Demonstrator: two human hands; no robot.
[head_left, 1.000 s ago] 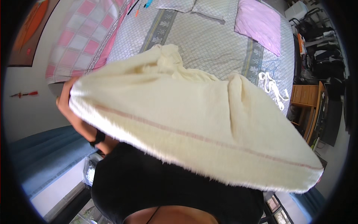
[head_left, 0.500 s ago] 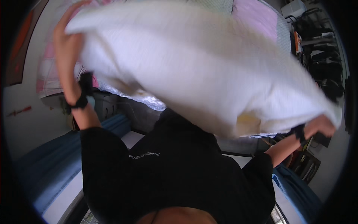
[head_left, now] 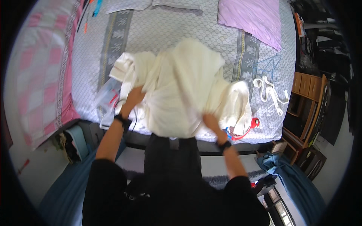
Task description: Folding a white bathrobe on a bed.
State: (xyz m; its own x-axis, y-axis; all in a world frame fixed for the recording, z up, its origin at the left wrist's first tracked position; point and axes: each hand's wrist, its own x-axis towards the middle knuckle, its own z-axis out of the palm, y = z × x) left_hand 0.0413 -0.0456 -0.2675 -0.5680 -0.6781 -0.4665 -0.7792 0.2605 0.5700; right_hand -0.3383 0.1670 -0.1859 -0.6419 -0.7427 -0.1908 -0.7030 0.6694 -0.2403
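A cream-white jacket (head_left: 181, 86) of thick cloth, with wide sleeves, lies spread over the near part of the bed in loose folds. Its left sleeve (head_left: 130, 69) bends outward, and its right sleeve (head_left: 237, 105) hangs toward the near bed edge. My left hand (head_left: 135, 98) is closed on the cloth at the jacket's left side. My right hand (head_left: 211, 122), a little blurred, grips the cloth low on the right side. To the right lies a loosely coiled white belt (head_left: 269, 92). A clear plastic bag (head_left: 107, 96) is partly under the left sleeve.
The bed (head_left: 151, 32) has a grey patterned sheet. A lilac pillow (head_left: 250, 22) lies far right, near a blue wire hanger (head_left: 268, 67). Pink checked bedding (head_left: 41, 67) borders the left. A red round-headed item (head_left: 255, 122) sits by the near edge. A wooden cabinet (head_left: 307, 88) stands right.
Half a second ago the jacket was raised and stretched between my widely spread hands. It is now down on the bed, and both hands have come lower and closer together.
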